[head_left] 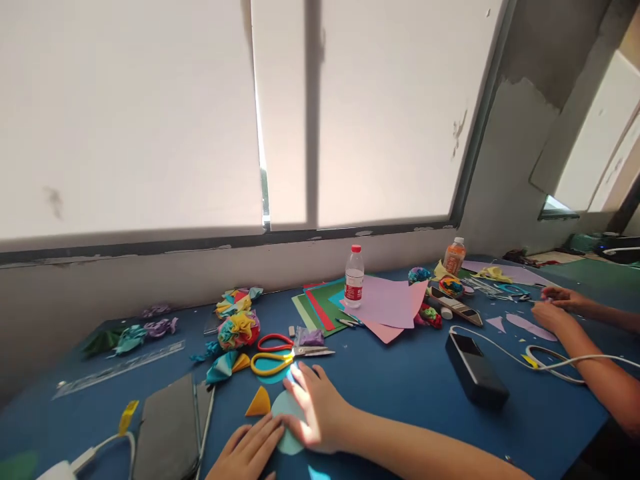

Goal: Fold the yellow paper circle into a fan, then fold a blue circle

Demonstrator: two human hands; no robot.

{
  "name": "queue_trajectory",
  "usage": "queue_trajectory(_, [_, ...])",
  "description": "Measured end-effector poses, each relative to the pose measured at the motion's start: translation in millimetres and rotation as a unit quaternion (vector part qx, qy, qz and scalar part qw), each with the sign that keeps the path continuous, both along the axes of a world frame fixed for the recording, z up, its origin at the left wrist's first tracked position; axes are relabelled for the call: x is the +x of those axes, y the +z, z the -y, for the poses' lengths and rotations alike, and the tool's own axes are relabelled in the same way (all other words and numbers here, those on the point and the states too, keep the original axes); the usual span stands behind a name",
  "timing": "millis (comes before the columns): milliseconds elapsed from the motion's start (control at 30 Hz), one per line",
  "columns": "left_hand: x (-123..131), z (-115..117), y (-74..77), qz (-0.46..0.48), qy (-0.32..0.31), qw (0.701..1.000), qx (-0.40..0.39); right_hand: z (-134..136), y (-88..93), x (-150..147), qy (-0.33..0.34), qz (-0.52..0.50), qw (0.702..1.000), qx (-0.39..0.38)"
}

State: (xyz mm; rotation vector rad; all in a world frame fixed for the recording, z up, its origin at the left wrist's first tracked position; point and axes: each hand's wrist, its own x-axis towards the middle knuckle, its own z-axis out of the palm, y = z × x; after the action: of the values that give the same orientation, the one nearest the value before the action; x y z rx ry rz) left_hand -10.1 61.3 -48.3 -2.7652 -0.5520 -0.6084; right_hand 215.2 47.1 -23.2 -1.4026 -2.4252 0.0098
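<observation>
A pale blue paper circle [287, 445] lies flat on the table, partly covered by both my hands. My left hand [250, 448] rests over its left edge, fingers stretched out flat. My right hand [317, 407] reaches across its right side with fingers spread, in a patch of sunlight. Just beyond the right fingertips are scissors [300, 351] with one red and one yellow handle loop, blades towards the right. Under the yellow loop shows another blue paper piece [273, 379]. A folded orange paper wedge [259, 403] sits beside my left fingers.
Crumpled paper flowers [239, 330] and a clear ruler [120, 369] lie left. Nearer is a grey tablet-like case [167, 427]. Coloured sheets [387, 303] and a water bottle [355, 277] stand behind. A black power bank [476, 370] is right, near another person's hands [555, 310].
</observation>
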Motion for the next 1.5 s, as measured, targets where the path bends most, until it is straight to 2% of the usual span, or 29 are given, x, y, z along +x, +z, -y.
queue_trajectory(100, [1.8, 21.9, 21.7, -0.030, 0.050, 0.997, -0.052, 1.1, 2.3, -0.5, 0.011, 0.013, 1.000, 0.026])
queue_trajectory(200, [5.6, 39.6, 42.6, -0.053, 0.059, 0.991, -0.109, 3.6, 4.6, -0.6, 0.011, 0.010, 0.999, 0.038])
queue_trajectory(300, [10.9, 45.4, 50.1, -0.057, 0.070, 0.986, -0.142, 4.6, 5.3, -1.4, 0.001, 0.013, 0.999, 0.037])
queue_trajectory(500, [16.1, 46.6, 46.8, -0.004, 0.056, 0.990, -0.130, 0.4, 7.9, -8.2, 0.078, 0.054, 0.995, 0.037])
queue_trajectory(833, [8.4, 39.4, 31.3, 0.002, 0.050, 0.993, -0.107, 7.5, 7.5, -3.5, -0.025, 0.056, 0.998, 0.011])
queue_trajectory(967, [7.3, 37.7, 28.5, -0.001, 0.059, 0.992, -0.113, 6.7, 8.8, -1.5, -0.037, 0.051, 0.998, -0.005])
queue_trajectory(1200, [2.3, 39.3, 32.6, -0.010, 0.041, 0.993, -0.112, 5.8, 13.1, -1.1, -0.062, 0.061, 0.996, 0.029])
queue_trajectory(1300, [3.1, 41.6, 29.3, 0.028, 0.065, 0.992, -0.109, 2.9, 16.0, 4.3, -0.083, 0.081, 0.993, 0.020])
queue_trajectory(1400, [4.1, 43.2, 25.9, 0.026, 0.076, 0.990, -0.115, 0.7, 17.2, 11.7, -0.108, 0.091, 0.990, 0.007])
queue_trajectory(1500, [4.3, 43.9, 24.7, 0.022, 0.078, 0.989, -0.123, 0.3, 15.2, 16.1, -0.081, 0.053, 0.995, 0.030])
